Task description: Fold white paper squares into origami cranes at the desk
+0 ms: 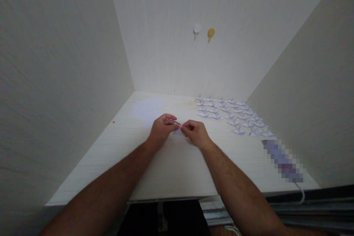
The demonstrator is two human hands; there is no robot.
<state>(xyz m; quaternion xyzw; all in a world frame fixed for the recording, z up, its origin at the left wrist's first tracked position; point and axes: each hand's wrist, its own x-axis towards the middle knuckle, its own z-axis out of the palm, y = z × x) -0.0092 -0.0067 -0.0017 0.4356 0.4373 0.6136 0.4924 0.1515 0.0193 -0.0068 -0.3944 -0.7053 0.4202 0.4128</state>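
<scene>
A small piece of white paper [178, 132] is held between my two hands over the middle of the table. My left hand [162, 128] pinches its left side with thumb and fingers. On its right side, the thumb and fingertips of my right hand [195, 131] are closed on the paper. The fingers cover part of it, so its folds cannot be made out clearly. Several white folded paper cranes [227, 110] stand in rows to the right, beyond my right hand. Behind my left hand lies a spread of white paper [148, 110].
The white table [116, 166] is enclosed by walls at the left, back and right. A blurred-out object [282, 160] with a white cable [302, 193] lies at the right edge. A white hook [197, 28] and a yellow hook [211, 32] hang on the back wall. A tiny orange bit [113, 122] lies left.
</scene>
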